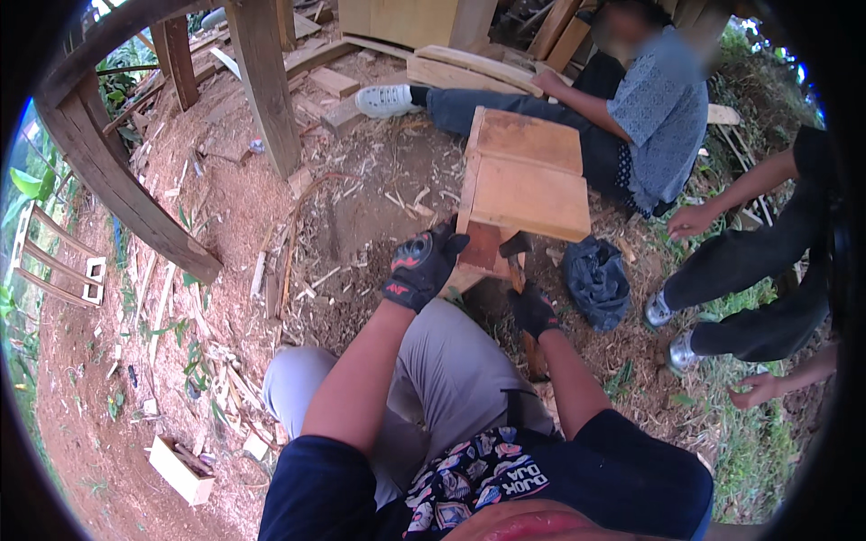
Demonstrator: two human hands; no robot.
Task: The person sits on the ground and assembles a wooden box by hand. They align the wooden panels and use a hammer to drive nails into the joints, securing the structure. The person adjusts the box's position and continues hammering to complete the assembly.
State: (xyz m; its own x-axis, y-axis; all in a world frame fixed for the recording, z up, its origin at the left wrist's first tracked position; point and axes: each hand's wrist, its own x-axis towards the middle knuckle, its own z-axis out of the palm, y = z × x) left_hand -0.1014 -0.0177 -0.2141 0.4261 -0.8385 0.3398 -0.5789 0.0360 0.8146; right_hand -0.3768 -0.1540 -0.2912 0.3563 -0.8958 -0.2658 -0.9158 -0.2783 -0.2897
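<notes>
In front of me is a wooden box-like piece (528, 185) with two orange-brown boards on top and an opened side toward me. My left hand (422, 263), in a black glove with red marks, is closed on its near left edge. My right hand (534, 309), also gloved, is wrapped round the wooden handle of a tool with a dark metal head (515, 243); whether it is a hatchet or a hammer I cannot tell. The tool's head is up against the near side of the box, by a reddish inner board (481, 245).
A seated person (663, 108) stretches a leg behind the box. Another person's legs (749, 288) stand at right, near a dark plastic bag (597, 284). Wooden posts (262, 86) rise at left. Wood shavings and offcuts cover the ground, with a small wooden box (183, 471) lower left.
</notes>
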